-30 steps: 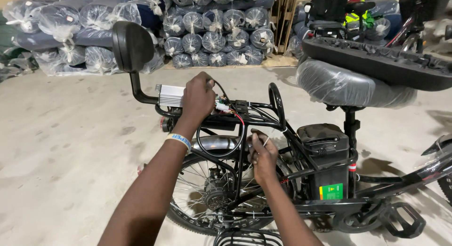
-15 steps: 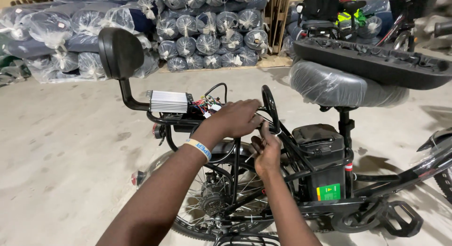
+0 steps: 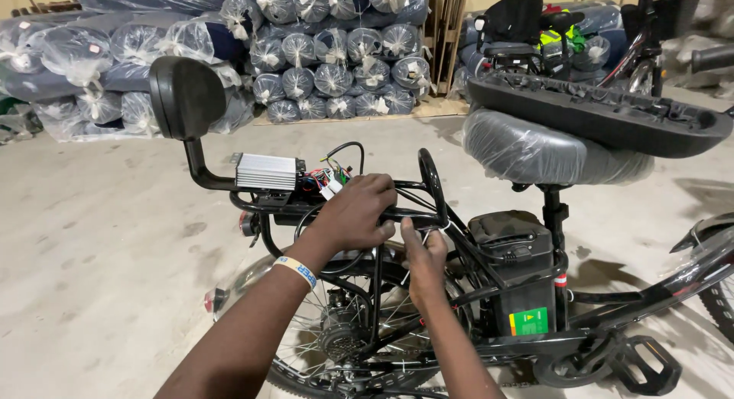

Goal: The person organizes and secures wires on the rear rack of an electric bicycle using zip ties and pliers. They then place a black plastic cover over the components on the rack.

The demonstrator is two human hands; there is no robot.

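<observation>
Reaching in from the lower left of the view, left forearm stretched diagonally up toward the rear rack (image 3: 397,213) of an electric bicycle. Left hand (image 3: 353,213) lying palm-down over the rack's black tubes, knuckles upward, fingers curled over and closed on the tube beside a thin white tie (image 3: 443,228). Blue and white wristband (image 3: 297,271) sitting just below that wrist. Right forearm rising nearly straight up from the bottom edge, wrist bent slightly inward. Right hand (image 3: 423,260) just beside the left, thumb and fingertips pinched together on the white tie where it meets the rack tube; cannot tell how tightly. Both hands close together, almost touching, above the rear wheel (image 3: 336,345).

Just behind the left hand, on the rack's far end: a silver ribbed controller box (image 3: 265,171) with a tangle of coloured wires and connectors (image 3: 329,181) spilling from its near side, a black cable looping up over them. Further back, fixed to a bent black post: padded black backrest (image 3: 186,98). Right of the hands, in the frame below the seat post: black battery case (image 3: 521,269) with a green sticker. Above it, a plastic-wrapped saddle (image 3: 547,153) with a long black moulded tray (image 3: 604,115) resting across its top. Along the far wall, stacked plastic-wrapped bundles (image 3: 336,55) on the concrete floor (image 3: 99,238).
</observation>
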